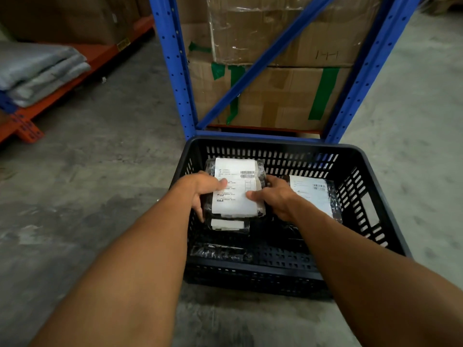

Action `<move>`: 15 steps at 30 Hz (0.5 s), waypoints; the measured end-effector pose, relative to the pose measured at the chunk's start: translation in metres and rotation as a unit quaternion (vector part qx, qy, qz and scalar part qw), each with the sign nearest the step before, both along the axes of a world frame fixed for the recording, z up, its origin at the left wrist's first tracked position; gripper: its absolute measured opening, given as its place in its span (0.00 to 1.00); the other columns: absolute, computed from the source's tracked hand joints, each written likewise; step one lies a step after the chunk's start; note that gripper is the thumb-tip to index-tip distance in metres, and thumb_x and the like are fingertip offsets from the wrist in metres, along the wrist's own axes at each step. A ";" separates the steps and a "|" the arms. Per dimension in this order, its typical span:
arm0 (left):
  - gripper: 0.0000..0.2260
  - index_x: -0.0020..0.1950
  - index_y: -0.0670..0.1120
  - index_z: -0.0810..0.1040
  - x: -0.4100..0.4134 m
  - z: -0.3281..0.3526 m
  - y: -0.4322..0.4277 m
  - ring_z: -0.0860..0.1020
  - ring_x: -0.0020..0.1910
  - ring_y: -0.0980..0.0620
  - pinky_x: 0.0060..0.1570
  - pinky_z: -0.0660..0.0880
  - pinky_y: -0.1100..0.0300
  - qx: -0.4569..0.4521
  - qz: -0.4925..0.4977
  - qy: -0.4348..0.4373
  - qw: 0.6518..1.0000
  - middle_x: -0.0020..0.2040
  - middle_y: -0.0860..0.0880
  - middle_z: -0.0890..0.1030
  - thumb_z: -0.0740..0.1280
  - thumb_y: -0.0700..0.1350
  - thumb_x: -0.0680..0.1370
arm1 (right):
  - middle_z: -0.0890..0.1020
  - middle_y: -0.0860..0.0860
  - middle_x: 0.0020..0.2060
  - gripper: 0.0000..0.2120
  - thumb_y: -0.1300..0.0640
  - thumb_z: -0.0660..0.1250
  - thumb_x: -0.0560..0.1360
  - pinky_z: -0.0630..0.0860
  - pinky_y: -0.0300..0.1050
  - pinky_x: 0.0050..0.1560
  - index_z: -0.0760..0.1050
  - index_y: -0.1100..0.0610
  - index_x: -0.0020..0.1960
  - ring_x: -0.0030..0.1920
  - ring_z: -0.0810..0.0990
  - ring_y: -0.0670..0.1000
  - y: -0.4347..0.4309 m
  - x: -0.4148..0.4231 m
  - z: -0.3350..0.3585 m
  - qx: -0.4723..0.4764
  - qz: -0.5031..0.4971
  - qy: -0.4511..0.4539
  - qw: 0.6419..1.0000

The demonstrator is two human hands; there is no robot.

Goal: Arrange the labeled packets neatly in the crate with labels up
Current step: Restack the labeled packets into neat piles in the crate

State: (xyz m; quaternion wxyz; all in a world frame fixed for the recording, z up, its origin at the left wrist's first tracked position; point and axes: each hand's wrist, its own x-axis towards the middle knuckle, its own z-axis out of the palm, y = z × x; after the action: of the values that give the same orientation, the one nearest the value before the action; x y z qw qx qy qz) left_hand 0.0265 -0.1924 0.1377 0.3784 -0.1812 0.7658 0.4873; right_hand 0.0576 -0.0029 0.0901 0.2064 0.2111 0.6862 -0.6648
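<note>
The floor [100, 171] is gray and hard, and it fills most of what I see. A tall blue rack [175, 71] stands ahead of me with big brown boxes [275, 96] stacked inside it, some with green tape. Off to the left is an orange shelf [82, 63] with folded gray bags [37, 68] on it. Right in front of the rack, on the floor, sits my black crate [375, 196] with holes in its walls. Both my arms reach down into it. In the crate, toward the far left side, I hold a packet [235, 189] with its white label facing up. My left hand [203, 189] is on its left edge with the thumb on the label and the fingers curled under, so that grip is closed on the packet. My right hand [275, 196] is on its right edge, thumb on the label too, and that grip is also closed on the packet. Under it lies a second packet [229, 224], and only a thin strip of its white label shows. A third packet [315, 194] lies on the right side of the crate, label up, partly behind my right arm. Near the front of the crate lies a dark wrapped packet [220, 252] and I cannot see a label on it.
</note>
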 end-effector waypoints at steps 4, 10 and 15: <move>0.45 0.79 0.48 0.51 -0.001 -0.029 -0.007 0.69 0.69 0.33 0.54 0.73 0.27 -0.039 -0.003 0.002 0.999 0.75 0.40 0.67 0.76 0.39 0.71 | 0.79 0.49 0.47 0.34 0.63 0.74 0.72 0.78 0.42 0.23 0.63 0.52 0.72 0.42 0.81 0.52 -0.009 0.001 -0.008 0.048 0.046 -0.042 0.997; 0.55 0.80 0.50 0.46 -0.002 -0.048 -0.012 0.74 0.64 0.38 0.59 0.76 0.38 -0.128 -0.138 0.018 0.982 0.72 0.42 0.71 0.79 0.34 0.64 | 0.75 0.54 0.62 0.42 0.63 0.81 0.61 0.79 0.55 0.38 0.61 0.54 0.67 0.55 0.76 0.58 -0.016 0.002 -0.025 0.133 0.126 -0.090 0.979; 0.61 0.78 0.47 0.30 -0.001 -0.073 -0.012 0.61 0.75 0.39 0.74 0.59 0.42 -0.183 -0.196 0.043 0.962 0.77 0.42 0.64 0.77 0.34 0.66 | 0.72 0.58 0.64 0.49 0.62 0.83 0.58 0.82 0.57 0.51 0.57 0.57 0.69 0.60 0.76 0.62 -0.022 0.005 -0.044 0.219 0.166 -0.084 0.958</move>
State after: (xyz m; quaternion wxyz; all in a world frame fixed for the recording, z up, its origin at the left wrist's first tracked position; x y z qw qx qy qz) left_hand 0.0254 -0.2044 0.0645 0.3930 -0.0728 0.8783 0.2624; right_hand 0.0623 -0.0250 0.0464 0.3194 0.1900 0.8206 -0.4342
